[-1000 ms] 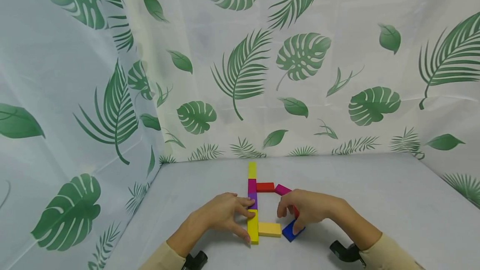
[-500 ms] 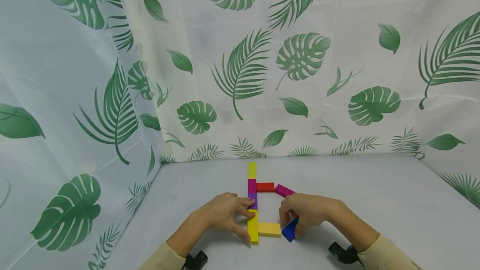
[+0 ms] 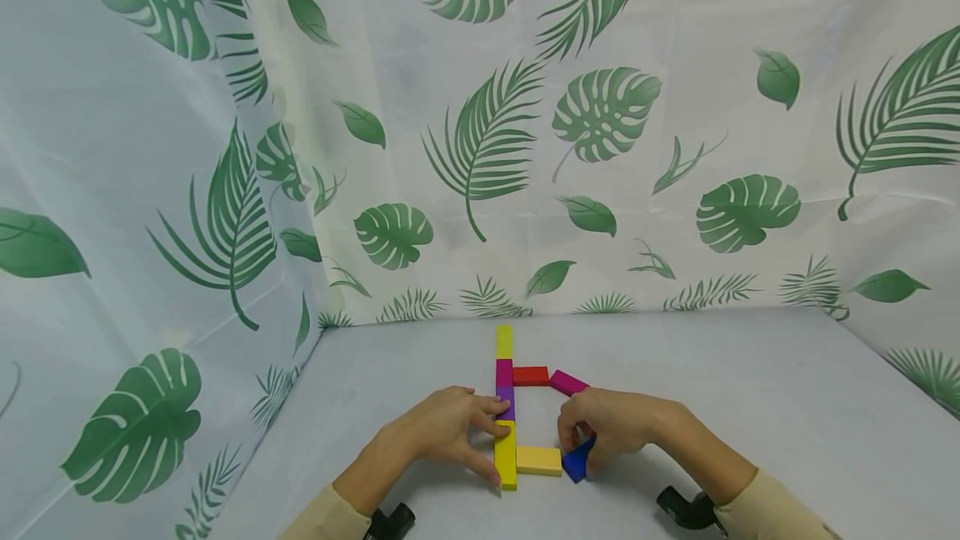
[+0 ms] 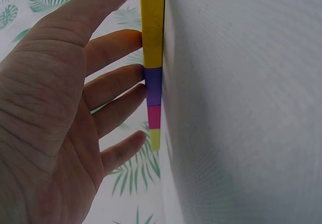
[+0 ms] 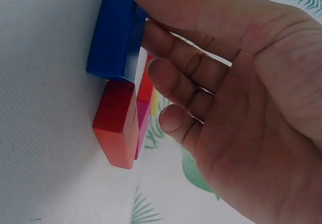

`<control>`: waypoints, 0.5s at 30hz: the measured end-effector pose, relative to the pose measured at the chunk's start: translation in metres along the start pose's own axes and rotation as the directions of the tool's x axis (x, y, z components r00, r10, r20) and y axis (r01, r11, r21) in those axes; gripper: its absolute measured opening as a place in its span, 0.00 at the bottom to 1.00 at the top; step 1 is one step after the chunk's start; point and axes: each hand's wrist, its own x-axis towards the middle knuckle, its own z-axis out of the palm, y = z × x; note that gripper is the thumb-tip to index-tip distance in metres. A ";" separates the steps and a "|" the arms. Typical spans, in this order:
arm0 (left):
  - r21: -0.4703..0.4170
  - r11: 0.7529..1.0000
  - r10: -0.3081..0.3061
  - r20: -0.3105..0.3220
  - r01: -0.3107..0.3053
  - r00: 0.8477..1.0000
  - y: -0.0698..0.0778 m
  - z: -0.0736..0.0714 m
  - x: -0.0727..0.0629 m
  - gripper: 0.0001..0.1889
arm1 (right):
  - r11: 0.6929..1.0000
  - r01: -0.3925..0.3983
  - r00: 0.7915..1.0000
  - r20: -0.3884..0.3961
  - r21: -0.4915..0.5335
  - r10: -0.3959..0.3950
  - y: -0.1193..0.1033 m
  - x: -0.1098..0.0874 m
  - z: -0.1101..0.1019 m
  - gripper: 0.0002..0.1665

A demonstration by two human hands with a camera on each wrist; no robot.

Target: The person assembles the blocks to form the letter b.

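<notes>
My right hand point(image 3: 622, 422) pinches a blue block point(image 3: 576, 462) between thumb and fingers, low on the table. The block's left corner lies at the end of a pale yellow block point(image 3: 538, 461). In the right wrist view, a red block point(image 5: 118, 123) sits right by the blue block's far end; the head view hides it behind the hand. My left hand point(image 3: 446, 423) rests with extended fingertips against a straight column, touching a yellow block point(image 3: 507, 448) and a purple block point(image 3: 507, 411). Its thumb lies at the yellow block's near end.
The column continues away with a magenta block point(image 3: 504, 372) and a light yellow block point(image 3: 505, 342). A red block point(image 3: 531, 376) and a slanted magenta block point(image 3: 569, 382) curve off rightward. Leaf-printed curtains point(image 3: 480, 148) stand behind the white table point(image 3: 720, 390).
My right hand has closed its fingers on the blue block, which has turned and shifted slightly left toward the pale yellow block. The left hand has stayed in place.
</notes>
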 end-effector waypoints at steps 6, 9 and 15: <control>0.014 1.000 0.012 -0.004 -0.012 1.000 0.000 0.000 0.000 0.39 | 1.000 0.022 1.000 -0.005 -0.005 -0.022 0.001 0.000 0.000 0.18; 0.013 1.000 0.009 -0.005 -0.009 1.000 -0.001 0.000 0.000 0.39 | 1.000 0.027 1.000 -0.007 -0.008 -0.027 0.001 0.000 0.000 0.17; 0.029 0.999 0.021 -0.009 -0.020 1.000 0.001 -0.001 0.000 0.39 | 1.000 0.025 1.000 -0.013 -0.006 -0.025 0.001 -0.001 0.000 0.17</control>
